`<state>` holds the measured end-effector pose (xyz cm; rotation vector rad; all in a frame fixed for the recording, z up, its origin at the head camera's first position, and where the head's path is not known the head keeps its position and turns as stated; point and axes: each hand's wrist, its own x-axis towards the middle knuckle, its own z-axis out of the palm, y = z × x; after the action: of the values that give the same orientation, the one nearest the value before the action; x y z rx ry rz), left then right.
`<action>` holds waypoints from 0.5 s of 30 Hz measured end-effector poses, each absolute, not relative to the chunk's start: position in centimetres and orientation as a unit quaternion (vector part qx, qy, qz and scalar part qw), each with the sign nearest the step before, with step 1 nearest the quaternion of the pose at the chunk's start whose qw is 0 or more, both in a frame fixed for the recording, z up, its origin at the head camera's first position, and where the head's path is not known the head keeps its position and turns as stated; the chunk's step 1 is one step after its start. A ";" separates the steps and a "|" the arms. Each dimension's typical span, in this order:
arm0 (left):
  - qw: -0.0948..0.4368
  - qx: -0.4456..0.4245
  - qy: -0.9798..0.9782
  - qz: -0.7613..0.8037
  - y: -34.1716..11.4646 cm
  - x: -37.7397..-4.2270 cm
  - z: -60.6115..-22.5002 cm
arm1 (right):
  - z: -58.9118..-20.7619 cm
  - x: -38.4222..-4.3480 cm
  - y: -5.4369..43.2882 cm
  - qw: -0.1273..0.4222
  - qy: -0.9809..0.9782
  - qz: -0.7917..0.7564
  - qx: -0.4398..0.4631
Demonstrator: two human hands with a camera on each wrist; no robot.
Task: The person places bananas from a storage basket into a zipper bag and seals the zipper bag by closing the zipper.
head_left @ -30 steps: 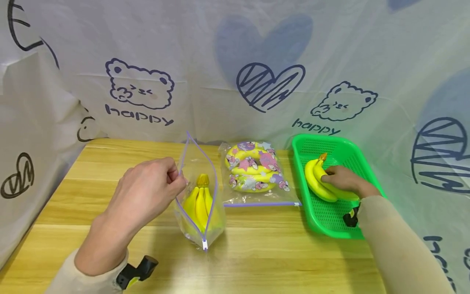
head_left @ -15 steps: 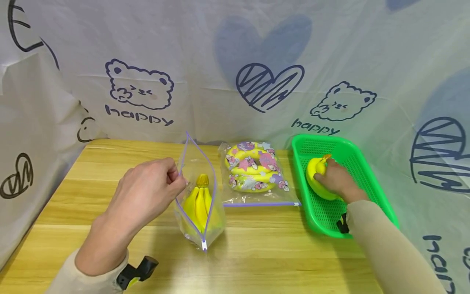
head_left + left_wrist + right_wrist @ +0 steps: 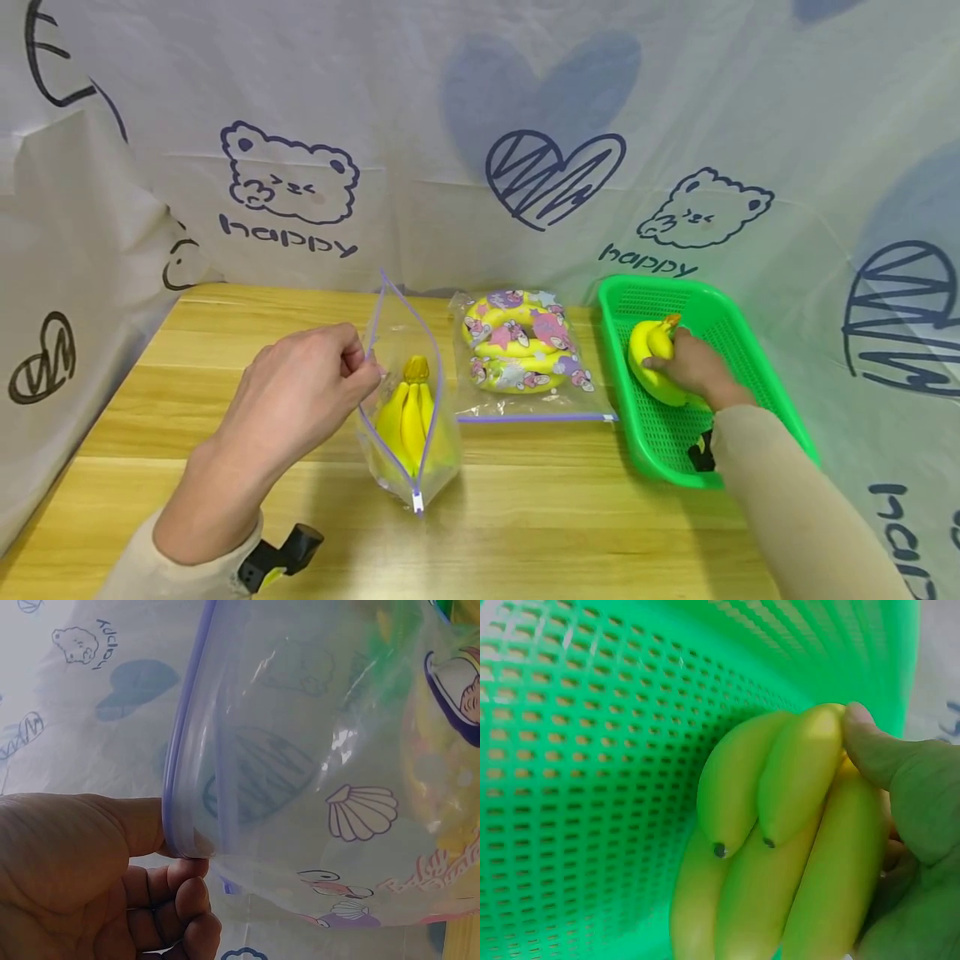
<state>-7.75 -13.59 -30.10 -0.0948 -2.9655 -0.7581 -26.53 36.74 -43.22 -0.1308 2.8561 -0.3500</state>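
My left hand (image 3: 300,396) pinches the purple-edged rim of a clear zip bag (image 3: 442,450) between thumb and fingers. The bag stands with its mouth spread, and a bunch of bananas (image 3: 408,417) sits inside, stem up. In the left wrist view the thumb (image 3: 139,825) lies against the zip strip (image 3: 180,750). On the right, my right hand (image 3: 697,367) grips another bunch of bananas (image 3: 652,367) in the green basket (image 3: 637,450). Its thumb (image 3: 870,739) presses the upper bananas (image 3: 799,780), while the other fingers are mostly hidden behind the bunch.
Between the standing bag and the basket lies a printed zip bag (image 3: 517,346) holding bananas, its purple zip toward me. Everything rests on a wooden table (image 3: 540,525). A patterned white cloth (image 3: 420,108) hangs right behind the table's back edge.
My right hand has shifted left and tightened round the bananas in the basket, turning the bunch slightly. The left hand and the standing bag have stayed in place.
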 end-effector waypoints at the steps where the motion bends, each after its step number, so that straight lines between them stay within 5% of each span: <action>1: 0.039 -0.030 -0.968 -0.247 -13.6 -7.8 -30.1 | -43.0 -26.6 37.2 0.135 0.981 -0.130 -0.041; 15: 0.043 -0.032 -0.966 -0.253 -13.5 -7.8 -30.3 | -42.9 -26.1 38.4 0.142 0.986 -0.082 0.039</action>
<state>-7.83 -13.49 -30.30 -0.0992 -2.9540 -0.7736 -26.09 38.36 -42.94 0.1123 2.8443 -0.2362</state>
